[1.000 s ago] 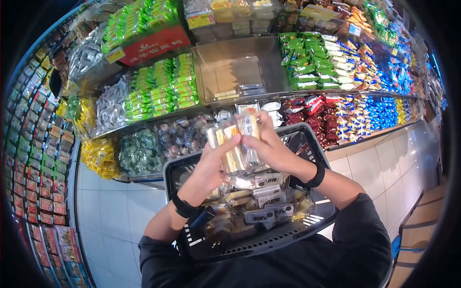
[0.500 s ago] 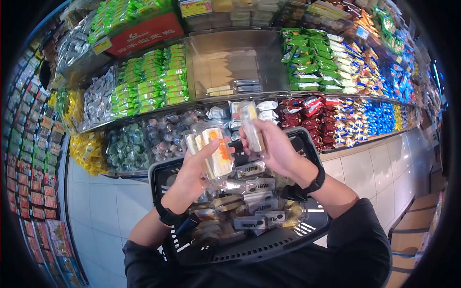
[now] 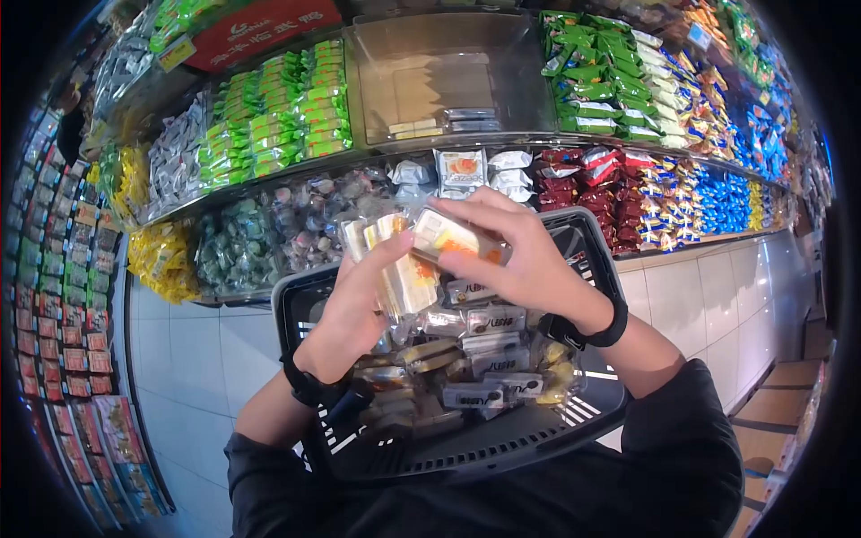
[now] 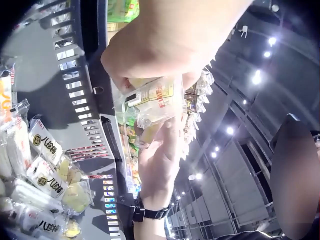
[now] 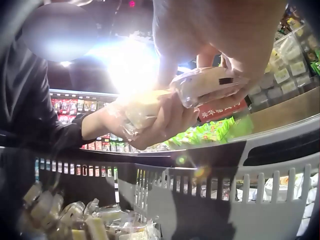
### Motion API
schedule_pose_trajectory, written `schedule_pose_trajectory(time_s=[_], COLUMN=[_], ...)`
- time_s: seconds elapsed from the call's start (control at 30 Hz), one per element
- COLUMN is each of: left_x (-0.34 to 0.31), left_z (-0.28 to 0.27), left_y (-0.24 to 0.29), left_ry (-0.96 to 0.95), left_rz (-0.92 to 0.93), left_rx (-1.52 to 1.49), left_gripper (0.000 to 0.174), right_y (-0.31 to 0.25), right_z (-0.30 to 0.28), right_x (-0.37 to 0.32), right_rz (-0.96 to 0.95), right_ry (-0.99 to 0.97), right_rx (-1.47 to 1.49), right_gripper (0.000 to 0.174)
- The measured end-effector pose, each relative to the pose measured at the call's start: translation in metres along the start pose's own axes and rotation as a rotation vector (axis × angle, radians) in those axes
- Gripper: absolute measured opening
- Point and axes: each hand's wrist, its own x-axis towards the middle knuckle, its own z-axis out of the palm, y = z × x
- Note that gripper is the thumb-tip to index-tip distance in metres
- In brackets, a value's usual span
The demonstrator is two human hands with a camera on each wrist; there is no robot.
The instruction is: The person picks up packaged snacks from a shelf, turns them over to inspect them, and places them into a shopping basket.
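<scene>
My left hand [image 3: 345,305] grips several clear-wrapped snack packs [image 3: 408,282], pale with orange print, fanned above the basket. Held by the fingers and thumb of my right hand [image 3: 543,269] is a wrapped snack pack [image 3: 453,238], right beside the left hand's bundle. The right wrist view shows this pack's end [image 5: 210,82] under the right hand, with the left hand [image 5: 165,122] close by. Below both hands, a black basket [image 3: 489,462] holds several more wrapped snacks [image 3: 493,363], some with white labels and dark characters.
Ahead, a shelf bin [image 3: 430,94] holds a few flat packs at its front. Green packs [image 3: 278,117] lie left of it, more green bags [image 3: 596,81] right. A lower row has red bags [image 3: 601,188]. Hanging goods [image 3: 72,314] line the left; cartons [image 3: 780,394] stand right.
The hands were together, parted half a second ago with packs in each, and now meet again. The right hand's pack has turned from upright to slanted, its orange print showing.
</scene>
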Motion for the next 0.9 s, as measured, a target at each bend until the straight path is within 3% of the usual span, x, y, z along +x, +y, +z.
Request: schedule_pose_trajectory(time_s=[0.07, 0.13, 0.17, 0.27, 0.4, 0.47, 0.73, 0.8, 0.83, 0.9], left_x=[0.001, 0.002, 0.003, 0.007, 0.009, 0.007, 0.002, 0.004, 0.003, 0.003], left_z=[-0.004, -0.006, -0.007, -0.007, -0.009, -0.005, -0.006, -0.009, -0.009, -0.012], left_y=[0.000, 0.001, 0.000, -0.002, -0.002, -0.003, -0.004, -0.008, -0.008, -0.005], left_ry=[0.010, 0.002, 0.002, 0.044, 0.054, -0.009, -0.047, -0.025, -0.027, -0.104], left_rz=[-0.016, -0.010, -0.012, 0.028, 0.005, 0.066, 0.046, 0.083, 0.085, 0.026], left_rx=[-0.007, -0.035, -0.035, 0.012, -0.058, 0.056, -0.029, 0.039, 0.036, -0.128], left_gripper=[0.037, 0.037, 0.037, 0.045, 0.035, 0.033, 0.042, 0.047, 0.047, 0.051], right_y=[0.008, 0.023, 0.022, 0.025, 0.010, 0.013, 0.015, 0.011, 0.007, 0.013], right_z=[-0.006, -0.004, -0.006, -0.003, -0.006, -0.005, 0.001, -0.002, -0.004, -0.002], right_x=[0.001, 0.001, 0.002, 0.002, 0.007, 0.007, -0.002, -0.002, -0.002, -0.004], right_rz=[0.072, 0.200, 0.217, 0.379, 0.551, 0.536, 0.490, 0.375, 0.350, 0.269], right_ry=[-0.017, -0.108, -0.149, -0.117, 0.182, 0.139, 0.206, 0.163, 0.151, 0.130], right_rx=[0.064, 0.473, 0.441, 0.619, 1.151, 1.260, 1.126, 0.992, 0.975, 0.962], right_gripper=[0.048, 0.040, 0.031, 0.027, 0.036, 0.040, 0.054, 0.058, 0.047, 0.042])
